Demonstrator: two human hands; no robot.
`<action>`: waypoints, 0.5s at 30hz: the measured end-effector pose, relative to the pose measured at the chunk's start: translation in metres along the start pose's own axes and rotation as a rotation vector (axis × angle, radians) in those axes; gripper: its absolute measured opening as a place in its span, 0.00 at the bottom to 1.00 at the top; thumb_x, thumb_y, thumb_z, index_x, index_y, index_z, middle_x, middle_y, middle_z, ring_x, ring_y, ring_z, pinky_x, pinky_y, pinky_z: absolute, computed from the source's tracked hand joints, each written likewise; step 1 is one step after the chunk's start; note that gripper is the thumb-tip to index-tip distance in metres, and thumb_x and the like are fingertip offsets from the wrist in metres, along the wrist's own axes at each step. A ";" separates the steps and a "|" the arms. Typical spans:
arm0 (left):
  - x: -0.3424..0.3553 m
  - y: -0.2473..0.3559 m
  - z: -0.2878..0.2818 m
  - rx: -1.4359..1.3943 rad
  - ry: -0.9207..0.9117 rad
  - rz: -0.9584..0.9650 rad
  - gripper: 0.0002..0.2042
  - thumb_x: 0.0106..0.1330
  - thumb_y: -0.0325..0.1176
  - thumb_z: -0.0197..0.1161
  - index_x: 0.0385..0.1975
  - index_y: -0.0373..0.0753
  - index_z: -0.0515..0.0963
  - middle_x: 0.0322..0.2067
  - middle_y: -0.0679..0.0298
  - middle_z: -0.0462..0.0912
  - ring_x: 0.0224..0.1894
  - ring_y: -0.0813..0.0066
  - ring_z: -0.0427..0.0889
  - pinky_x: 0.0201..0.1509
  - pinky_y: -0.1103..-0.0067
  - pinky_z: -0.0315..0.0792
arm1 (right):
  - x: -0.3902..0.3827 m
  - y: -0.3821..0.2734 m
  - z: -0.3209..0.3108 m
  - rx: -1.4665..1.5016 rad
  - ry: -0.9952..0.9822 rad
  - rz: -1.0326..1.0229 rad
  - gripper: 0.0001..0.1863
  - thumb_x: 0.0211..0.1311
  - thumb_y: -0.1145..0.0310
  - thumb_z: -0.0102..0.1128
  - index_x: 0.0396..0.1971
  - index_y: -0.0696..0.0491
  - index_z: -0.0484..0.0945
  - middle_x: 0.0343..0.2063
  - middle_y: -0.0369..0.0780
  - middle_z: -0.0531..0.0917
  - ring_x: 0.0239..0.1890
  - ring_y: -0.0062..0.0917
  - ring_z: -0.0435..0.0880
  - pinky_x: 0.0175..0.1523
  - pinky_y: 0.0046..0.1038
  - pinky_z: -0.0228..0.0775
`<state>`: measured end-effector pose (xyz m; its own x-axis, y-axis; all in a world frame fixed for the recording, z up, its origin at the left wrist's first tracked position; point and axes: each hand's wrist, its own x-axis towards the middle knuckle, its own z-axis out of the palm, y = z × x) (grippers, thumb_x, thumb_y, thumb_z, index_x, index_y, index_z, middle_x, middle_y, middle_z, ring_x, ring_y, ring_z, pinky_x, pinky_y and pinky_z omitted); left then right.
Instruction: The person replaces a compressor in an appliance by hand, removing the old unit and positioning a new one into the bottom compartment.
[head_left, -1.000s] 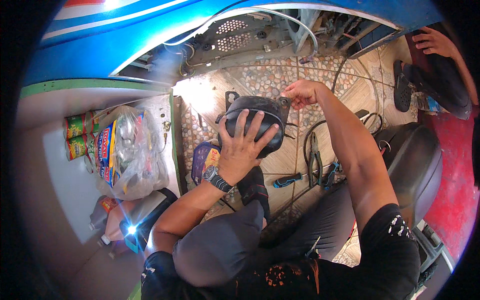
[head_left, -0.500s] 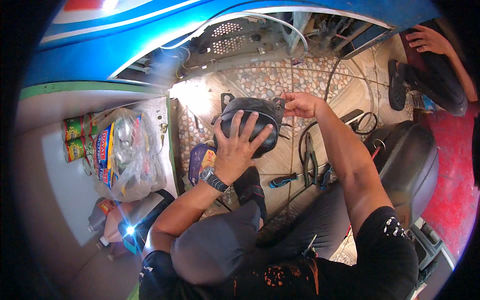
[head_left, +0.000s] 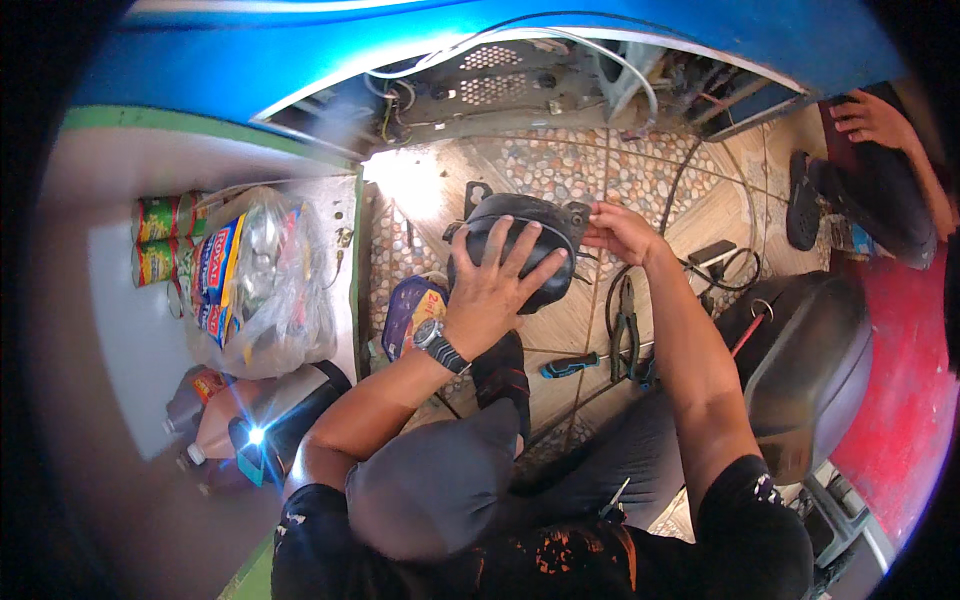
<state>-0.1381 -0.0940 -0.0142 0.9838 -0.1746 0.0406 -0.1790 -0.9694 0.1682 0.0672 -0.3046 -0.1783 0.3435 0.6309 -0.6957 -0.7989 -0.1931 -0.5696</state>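
Observation:
A black, rounded compressor (head_left: 530, 298) with metal mounting feet sits on the tiled floor in front of me. My left hand (head_left: 493, 285) lies over its top and near side, fingers spread apart against the casing. My right hand (head_left: 622, 236) is at the compressor's right side, its fingers pinched at the mounting foot (head_left: 577, 215) there. Whether a small part is also between those fingers is hidden. Thin pins stick out of the casing just below that hand. Pliers (head_left: 626, 335) with dark handles and a blue-and-black screwdriver (head_left: 569, 366) lie nearer to me on the floor.
Beyond the compressor stands a blue appliance (head_left: 250, 70) with its lower bay open. At left, a plastic bag (head_left: 265, 280), cans (head_left: 157, 240) and bottles (head_left: 210, 400) rest on a panel. A purple tub (head_left: 400, 305) is nearby. Another person's hand (head_left: 870, 120) shows at far right.
The view has shifted slightly, so the far part of the scene sits lower and farther right. Both hands stay at the same places on the compressor.

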 end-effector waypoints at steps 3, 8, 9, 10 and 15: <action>-0.002 -0.003 -0.006 0.021 -0.004 -0.011 0.57 0.29 0.44 0.86 0.71 0.64 0.66 0.71 0.62 0.61 0.73 0.52 0.58 0.66 0.39 0.54 | -0.013 0.012 0.009 -0.158 0.191 -0.157 0.15 0.73 0.71 0.54 0.56 0.55 0.76 0.48 0.40 0.83 0.51 0.27 0.84 0.55 0.30 0.77; 0.004 -0.005 -0.001 0.022 -0.030 -0.003 0.56 0.31 0.45 0.85 0.71 0.64 0.67 0.71 0.63 0.62 0.72 0.53 0.59 0.65 0.41 0.56 | -0.068 0.059 0.021 -0.231 0.531 -0.417 0.11 0.73 0.71 0.57 0.51 0.55 0.79 0.42 0.37 0.84 0.43 0.21 0.83 0.48 0.26 0.75; 0.010 -0.005 -0.003 0.018 -0.068 0.002 0.55 0.33 0.46 0.85 0.71 0.64 0.67 0.71 0.63 0.62 0.72 0.53 0.59 0.64 0.42 0.57 | -0.075 0.078 0.018 -0.362 0.589 -0.487 0.11 0.73 0.72 0.58 0.51 0.55 0.79 0.41 0.35 0.84 0.39 0.19 0.81 0.47 0.24 0.75; 0.009 -0.010 -0.007 0.026 -0.083 -0.005 0.55 0.33 0.47 0.86 0.71 0.63 0.67 0.71 0.63 0.62 0.72 0.54 0.59 0.64 0.43 0.57 | -0.085 0.088 0.036 -0.424 0.638 -0.454 0.10 0.72 0.72 0.58 0.50 0.56 0.79 0.38 0.34 0.83 0.37 0.18 0.79 0.45 0.23 0.74; 0.041 -0.026 -0.009 -0.004 -0.145 0.009 0.58 0.30 0.47 0.87 0.72 0.62 0.65 0.71 0.62 0.63 0.73 0.54 0.60 0.62 0.43 0.59 | -0.116 0.142 0.069 -0.676 0.709 -0.490 0.13 0.66 0.76 0.59 0.50 0.57 0.80 0.40 0.44 0.83 0.38 0.28 0.85 0.45 0.29 0.78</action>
<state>-0.0933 -0.0746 -0.0084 0.9732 -0.2068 -0.1008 -0.1875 -0.9669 0.1727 -0.1199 -0.3531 -0.1480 0.9292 0.2179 -0.2984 -0.1363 -0.5484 -0.8250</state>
